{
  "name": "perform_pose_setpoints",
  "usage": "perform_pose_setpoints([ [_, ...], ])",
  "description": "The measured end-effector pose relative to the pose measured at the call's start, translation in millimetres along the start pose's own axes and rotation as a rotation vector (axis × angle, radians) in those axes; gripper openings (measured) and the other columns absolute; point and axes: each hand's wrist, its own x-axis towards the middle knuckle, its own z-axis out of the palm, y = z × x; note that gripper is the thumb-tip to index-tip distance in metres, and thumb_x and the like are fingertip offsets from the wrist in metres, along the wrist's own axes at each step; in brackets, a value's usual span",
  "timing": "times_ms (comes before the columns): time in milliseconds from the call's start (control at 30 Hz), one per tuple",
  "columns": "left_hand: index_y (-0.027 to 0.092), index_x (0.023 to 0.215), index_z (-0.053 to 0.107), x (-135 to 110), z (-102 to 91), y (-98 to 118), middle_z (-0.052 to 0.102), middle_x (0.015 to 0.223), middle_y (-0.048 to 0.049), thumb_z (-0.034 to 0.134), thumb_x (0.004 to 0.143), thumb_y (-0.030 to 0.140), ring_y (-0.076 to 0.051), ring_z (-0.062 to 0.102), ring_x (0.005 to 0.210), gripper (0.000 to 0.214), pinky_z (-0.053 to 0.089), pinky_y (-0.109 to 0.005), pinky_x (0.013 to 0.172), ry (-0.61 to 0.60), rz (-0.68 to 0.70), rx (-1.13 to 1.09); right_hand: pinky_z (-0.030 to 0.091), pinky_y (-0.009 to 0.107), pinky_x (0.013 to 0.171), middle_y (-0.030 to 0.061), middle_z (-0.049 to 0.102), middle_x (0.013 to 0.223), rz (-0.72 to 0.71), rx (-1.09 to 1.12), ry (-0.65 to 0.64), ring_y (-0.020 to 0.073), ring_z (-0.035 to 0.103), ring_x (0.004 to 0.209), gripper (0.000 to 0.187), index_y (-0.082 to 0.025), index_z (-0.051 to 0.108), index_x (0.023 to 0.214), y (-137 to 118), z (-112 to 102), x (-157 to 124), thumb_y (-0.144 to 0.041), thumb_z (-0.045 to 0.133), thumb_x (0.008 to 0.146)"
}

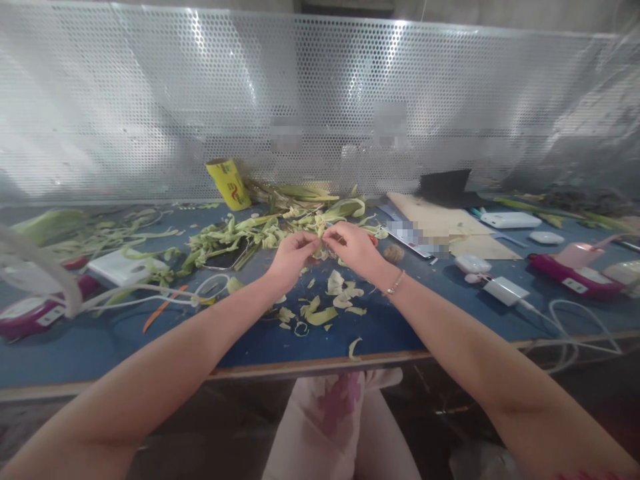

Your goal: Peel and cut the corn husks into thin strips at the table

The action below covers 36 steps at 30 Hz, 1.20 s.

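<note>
My left hand (293, 259) and my right hand (356, 248) meet over the middle of the blue table, fingertips pinched together. Between them is a small pale green plant piece (321, 235), mostly covered by the fingers. Just behind the hands lies a heap of pale green stalks and buds (250, 233). In front of them, torn pale petals (343, 290) and curled green peelings (320, 315) are scattered on the tabletop. A round brown ball (393, 253), perhaps twine, rests right of my right hand.
A yellow printed tube (229, 185) leans near the perforated metal screen (320, 100). Brown paper sheets (435, 217) and a phone (410, 240) lie to the right. White chargers (506, 291), cables and purple devices (575, 277) sit at both sides. An orange strip (164, 308) lies left.
</note>
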Motion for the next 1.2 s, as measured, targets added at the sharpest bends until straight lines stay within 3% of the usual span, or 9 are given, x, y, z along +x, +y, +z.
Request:
perform_pose_setpoints([
  [467,0.015,0.072,0.058,3.2,-0.3,-3.8,0.055,0.062,0.002,0.071,0.059,0.031,-0.009,0.052,0.057,0.024,0.049,-0.025,0.055,-0.025,0.092,0.124,0.041,0.03,0.072,0.0041,0.052,0.082,-0.065,-0.1,-0.028,0.0163,0.05,0.078,0.005,-0.019,0.045,0.079,-1.6,-1.5,-2.3,-0.015,0.046,0.08],
  [700,0.016,0.07,0.058,3.7,-1.1,-6.8,0.056,0.06,0.0022,0.065,0.064,0.028,-0.009,0.052,0.055,0.015,0.049,-0.025,0.056,0.025,0.164,0.224,0.041,0.029,0.072,0.004,0.052,0.083,-0.104,-0.046,-0.046,0.0155,0.051,0.079,0.004,-0.02,0.044,0.081,-5.7,-3.6,-4.3,-0.017,0.045,0.083],
  [1200,0.017,0.066,0.058,4.2,-2.7,-4.5,0.055,0.061,0.0026,0.063,0.065,0.026,-0.007,0.047,0.051,0.011,0.04,-0.022,0.051,0.036,0.21,0.223,0.039,0.029,0.073,0.0033,0.055,0.081,-0.112,0.032,-0.058,0.0155,0.05,0.079,0.012,-0.02,0.046,0.078,-6.8,-5.2,-1.0,-0.017,0.04,0.088],
])
